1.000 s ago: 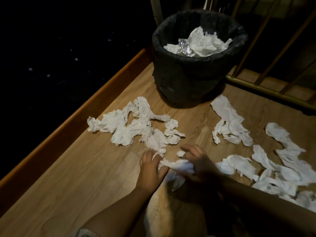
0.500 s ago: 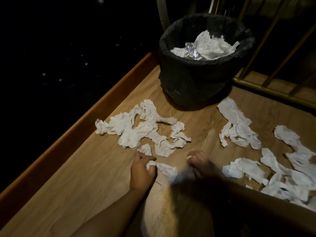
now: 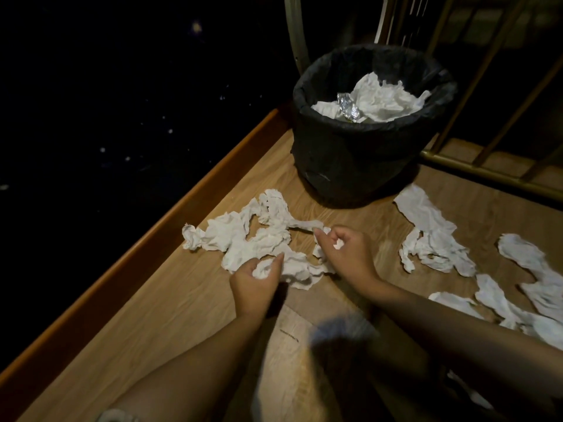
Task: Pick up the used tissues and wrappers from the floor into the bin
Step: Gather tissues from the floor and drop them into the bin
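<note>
Person crouched over wood floor (image 3: 170, 318), both arms reaching fwd. Left hand (image 3: 254, 283) fingers curled round a wad of tissue (image 3: 264, 271), thumb and forefinger pinching it, at near edge of the left tissue pile (image 3: 243, 236). Right hand (image 3: 347, 254) also curled, gripping a small tissue bit (image 3: 337, 245) at the pile's right end, white showing betw fingers. Left pile lies spread on floor just in front of the bin (image 3: 359, 166), near the wood skirting (image 3: 170, 226). Bin is black w/ dark liner, stands upright at back by the metal railing (image 3: 475, 166); inside it crumpled white tissues (image 3: 380, 102) and a silver foil wrapper (image 3: 347, 106) on top. More tissues on floor to the right: one strip cluster (image 3: 432, 233) right of bin, another batch (image 3: 533, 284) running to frame edge, well apart from the hands. Blurry dark shape low centre, can't tell what. Left side of scene too dark to read.
</note>
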